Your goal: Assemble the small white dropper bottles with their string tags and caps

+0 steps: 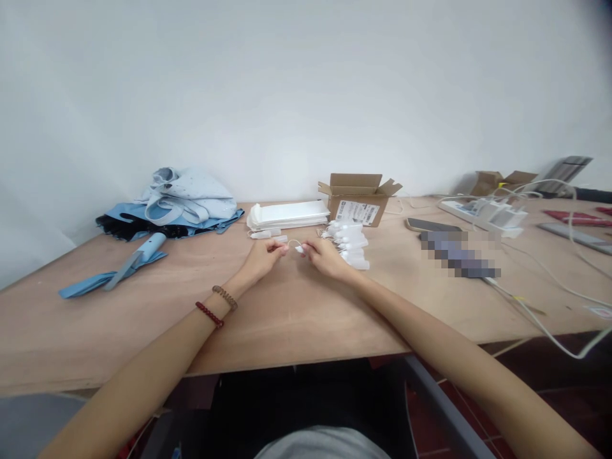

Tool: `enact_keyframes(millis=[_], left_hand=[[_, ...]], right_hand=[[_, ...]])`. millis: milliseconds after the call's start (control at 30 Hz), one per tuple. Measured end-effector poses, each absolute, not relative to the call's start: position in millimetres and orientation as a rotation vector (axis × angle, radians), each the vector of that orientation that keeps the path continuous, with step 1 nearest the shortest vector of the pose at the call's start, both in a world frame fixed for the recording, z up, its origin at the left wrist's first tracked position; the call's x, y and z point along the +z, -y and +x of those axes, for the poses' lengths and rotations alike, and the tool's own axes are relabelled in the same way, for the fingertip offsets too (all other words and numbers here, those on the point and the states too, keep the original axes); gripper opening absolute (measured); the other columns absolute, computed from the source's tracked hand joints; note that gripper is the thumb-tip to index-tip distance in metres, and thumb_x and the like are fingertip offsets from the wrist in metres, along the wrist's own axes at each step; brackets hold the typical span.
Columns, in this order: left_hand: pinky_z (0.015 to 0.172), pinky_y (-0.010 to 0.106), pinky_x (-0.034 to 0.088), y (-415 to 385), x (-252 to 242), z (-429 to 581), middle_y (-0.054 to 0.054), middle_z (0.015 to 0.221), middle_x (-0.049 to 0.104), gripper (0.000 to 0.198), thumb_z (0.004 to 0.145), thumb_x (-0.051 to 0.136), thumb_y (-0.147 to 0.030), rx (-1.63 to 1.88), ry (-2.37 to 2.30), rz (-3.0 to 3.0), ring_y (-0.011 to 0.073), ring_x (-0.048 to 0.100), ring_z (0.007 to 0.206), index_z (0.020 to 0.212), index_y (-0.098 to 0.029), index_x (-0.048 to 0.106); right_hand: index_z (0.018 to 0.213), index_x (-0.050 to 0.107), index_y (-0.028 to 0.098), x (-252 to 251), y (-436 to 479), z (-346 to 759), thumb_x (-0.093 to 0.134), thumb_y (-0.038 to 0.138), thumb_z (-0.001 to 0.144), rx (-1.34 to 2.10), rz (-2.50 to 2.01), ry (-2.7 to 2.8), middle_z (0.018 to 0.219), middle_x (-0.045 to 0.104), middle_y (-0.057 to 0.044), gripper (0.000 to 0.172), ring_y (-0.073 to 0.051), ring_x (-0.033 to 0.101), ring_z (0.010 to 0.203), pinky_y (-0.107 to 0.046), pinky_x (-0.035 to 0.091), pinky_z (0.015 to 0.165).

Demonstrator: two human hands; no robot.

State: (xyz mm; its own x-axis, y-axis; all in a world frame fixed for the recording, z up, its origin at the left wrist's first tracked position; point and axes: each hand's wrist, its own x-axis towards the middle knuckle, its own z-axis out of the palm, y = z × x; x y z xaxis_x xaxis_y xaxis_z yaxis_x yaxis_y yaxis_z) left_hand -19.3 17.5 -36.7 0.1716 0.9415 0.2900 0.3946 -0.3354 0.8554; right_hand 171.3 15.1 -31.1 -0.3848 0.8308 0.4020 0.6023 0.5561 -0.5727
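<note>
A thin white cord [295,241] arches between my two hands over the wooden table. My left hand [266,257] is closed, its thumb and fingers pinching the cord's left end. Closed on the cord's other end is my right hand [326,256], with a small white piece showing at its fingertips. Just beyond the right hand lies a pile of translucent white tags [352,244] with loops attached. Two similar tags [262,234] rest behind the left hand, partly hidden by it. A stack of white paper strips or sleeves [289,214] lies farther back.
An open cardboard box [356,203] stands by the wall. To the left are a blue umbrella [136,261] and a pale cloth bag [191,194]. Phones [433,225], a power strip [488,213] with chargers, and trailing white cables [540,322] occupy the right side.
</note>
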Motion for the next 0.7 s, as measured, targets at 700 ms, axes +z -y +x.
enact_keyframes(millis=[700], left_hand=[[0.05,0.021,0.037,-9.0,-28.2,-15.3,0.001,0.072,0.055,0.028,0.071,0.068,-0.04,1.092,-1.017,1.472,0.0079,0.047,0.057,0.074,-0.013,0.061]], right_hand=[[0.068,0.062,0.014,-26.4,-8.9,167.5,0.041,0.029,0.091,0.59,-1.116,1.996,0.058,0.055,0.001,0.034,-0.01,0.047,0.056,-0.022,0.031,0.059]])
